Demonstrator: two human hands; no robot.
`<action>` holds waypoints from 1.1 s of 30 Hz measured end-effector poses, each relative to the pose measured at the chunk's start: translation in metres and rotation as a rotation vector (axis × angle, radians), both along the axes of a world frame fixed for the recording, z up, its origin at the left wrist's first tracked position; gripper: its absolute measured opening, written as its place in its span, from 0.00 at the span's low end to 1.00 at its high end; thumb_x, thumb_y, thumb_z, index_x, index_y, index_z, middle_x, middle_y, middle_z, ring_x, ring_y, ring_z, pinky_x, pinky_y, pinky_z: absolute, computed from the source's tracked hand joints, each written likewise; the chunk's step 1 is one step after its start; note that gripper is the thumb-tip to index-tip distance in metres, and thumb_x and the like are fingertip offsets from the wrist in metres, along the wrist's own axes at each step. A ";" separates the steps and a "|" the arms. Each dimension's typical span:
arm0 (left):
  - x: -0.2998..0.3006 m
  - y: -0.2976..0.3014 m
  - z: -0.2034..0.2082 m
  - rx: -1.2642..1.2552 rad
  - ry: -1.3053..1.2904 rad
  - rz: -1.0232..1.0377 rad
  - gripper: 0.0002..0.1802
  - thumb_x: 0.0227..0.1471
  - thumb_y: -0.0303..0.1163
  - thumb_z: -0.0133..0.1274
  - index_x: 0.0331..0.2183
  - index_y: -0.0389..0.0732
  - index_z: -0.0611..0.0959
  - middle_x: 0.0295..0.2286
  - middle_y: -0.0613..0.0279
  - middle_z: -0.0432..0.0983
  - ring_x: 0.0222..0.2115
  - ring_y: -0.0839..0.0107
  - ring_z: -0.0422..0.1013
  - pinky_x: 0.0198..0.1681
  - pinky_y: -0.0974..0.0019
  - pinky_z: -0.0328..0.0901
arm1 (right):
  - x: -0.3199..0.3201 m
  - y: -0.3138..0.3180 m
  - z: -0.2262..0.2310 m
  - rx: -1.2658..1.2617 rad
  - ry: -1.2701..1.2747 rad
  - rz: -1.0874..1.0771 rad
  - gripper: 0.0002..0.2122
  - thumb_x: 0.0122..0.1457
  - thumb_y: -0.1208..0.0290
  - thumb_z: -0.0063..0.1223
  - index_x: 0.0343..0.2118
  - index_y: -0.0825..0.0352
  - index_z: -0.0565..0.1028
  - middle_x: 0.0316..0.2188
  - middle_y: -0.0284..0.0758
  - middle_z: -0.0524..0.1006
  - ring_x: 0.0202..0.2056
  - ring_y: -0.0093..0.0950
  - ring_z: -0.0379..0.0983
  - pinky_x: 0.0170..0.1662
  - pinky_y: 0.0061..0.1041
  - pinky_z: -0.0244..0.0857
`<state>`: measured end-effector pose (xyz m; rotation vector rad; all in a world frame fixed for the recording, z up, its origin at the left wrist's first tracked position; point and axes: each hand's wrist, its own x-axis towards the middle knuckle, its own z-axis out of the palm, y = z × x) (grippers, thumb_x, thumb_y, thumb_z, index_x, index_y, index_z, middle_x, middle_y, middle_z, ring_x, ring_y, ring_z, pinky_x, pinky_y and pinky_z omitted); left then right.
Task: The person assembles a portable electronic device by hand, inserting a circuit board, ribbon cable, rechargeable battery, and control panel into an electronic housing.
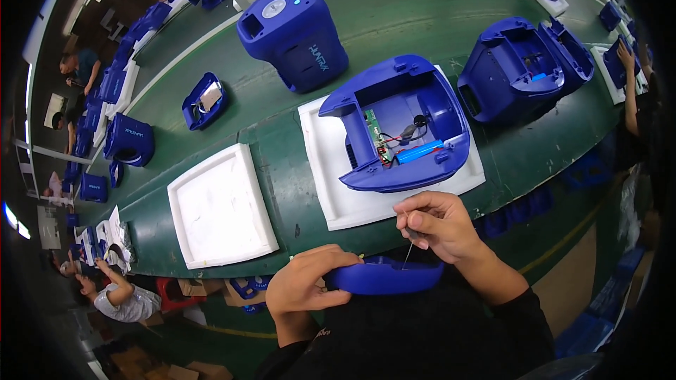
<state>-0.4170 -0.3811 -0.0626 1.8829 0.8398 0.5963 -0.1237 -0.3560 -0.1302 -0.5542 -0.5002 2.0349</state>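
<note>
Close to my body, my left hand [304, 287] is wrapped round one end of a curved blue plastic cover [386, 280]. Above its other end, my right hand [440, 229] pinches a thin wire-like strand [408, 253] that runs down to the cover; whether it is a wire or a slim tool I cannot tell. Just beyond the hands, an open blue housing [461, 123] lies on a white foam tray [322, 193]. Inside it are a green circuit board [373, 127], a light-blue battery cell [421, 151] and red and black wires.
Left of the housing lies another white foam tray [222, 207]. Farther back stand a closed blue unit [299, 42] with lit dots and a small blue shell [205, 101]. An open blue unit [514, 70] stands right. Co-workers sit along the green bench [415, 0].
</note>
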 end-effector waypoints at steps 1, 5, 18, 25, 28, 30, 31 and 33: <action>0.000 0.001 -0.001 0.014 -0.003 0.007 0.27 0.40 0.19 0.71 0.47 0.30 0.84 0.40 0.46 0.86 0.36 0.53 0.82 0.41 0.58 0.76 | 0.001 0.000 0.000 0.002 -0.003 -0.006 0.10 0.68 0.77 0.66 0.50 0.75 0.83 0.40 0.41 0.86 0.33 0.21 0.78 0.30 0.18 0.70; 0.003 0.006 -0.001 0.052 -0.015 0.023 0.28 0.41 0.23 0.71 0.48 0.32 0.85 0.38 0.51 0.84 0.34 0.54 0.79 0.41 0.57 0.75 | 0.008 0.001 0.008 0.165 -0.091 -0.092 0.07 0.67 0.79 0.67 0.45 0.74 0.83 0.38 0.40 0.86 0.36 0.23 0.80 0.37 0.22 0.74; 0.059 0.055 0.017 0.653 0.214 0.466 0.30 0.37 0.31 0.76 0.45 0.33 0.86 0.35 0.55 0.81 0.34 0.56 0.82 0.36 0.59 0.78 | 0.029 0.126 0.142 0.432 -0.957 0.196 0.08 0.70 0.72 0.63 0.42 0.73 0.79 0.28 0.31 0.82 0.27 0.15 0.75 0.31 0.19 0.70; 0.065 0.060 0.003 0.693 0.271 0.545 0.36 0.35 0.41 0.82 0.45 0.33 0.89 0.33 0.57 0.81 0.27 0.65 0.81 0.28 0.65 0.77 | 0.007 0.179 0.127 0.710 -1.390 0.575 0.07 0.63 0.75 0.58 0.36 0.75 0.83 0.25 0.36 0.86 0.25 0.21 0.80 0.32 0.24 0.73; 0.063 0.063 0.002 0.712 0.250 0.531 0.36 0.34 0.43 0.82 0.44 0.32 0.90 0.31 0.59 0.80 0.26 0.66 0.80 0.28 0.66 0.77 | 0.001 0.186 0.125 0.711 -1.371 0.630 0.07 0.61 0.76 0.58 0.33 0.75 0.84 0.24 0.38 0.87 0.25 0.24 0.81 0.33 0.26 0.74; 0.062 0.062 0.001 0.727 0.280 0.533 0.35 0.36 0.42 0.82 0.45 0.32 0.90 0.31 0.58 0.80 0.26 0.66 0.80 0.28 0.66 0.77 | -0.002 0.186 0.122 0.644 -1.351 0.646 0.08 0.60 0.75 0.58 0.32 0.75 0.84 0.25 0.37 0.87 0.25 0.24 0.82 0.34 0.26 0.74; 0.062 0.063 0.002 0.721 0.278 0.530 0.35 0.36 0.42 0.82 0.45 0.32 0.90 0.31 0.58 0.80 0.26 0.66 0.80 0.28 0.66 0.77 | -0.002 0.187 0.121 0.636 -1.352 0.648 0.08 0.60 0.75 0.58 0.32 0.75 0.84 0.25 0.37 0.87 0.25 0.24 0.82 0.34 0.26 0.74; 0.061 0.064 0.003 0.710 0.278 0.501 0.34 0.38 0.42 0.82 0.45 0.32 0.90 0.33 0.57 0.80 0.27 0.66 0.80 0.28 0.67 0.77 | -0.002 0.190 0.119 0.648 -1.395 0.684 0.08 0.60 0.74 0.58 0.31 0.74 0.85 0.25 0.36 0.87 0.25 0.24 0.82 0.35 0.26 0.75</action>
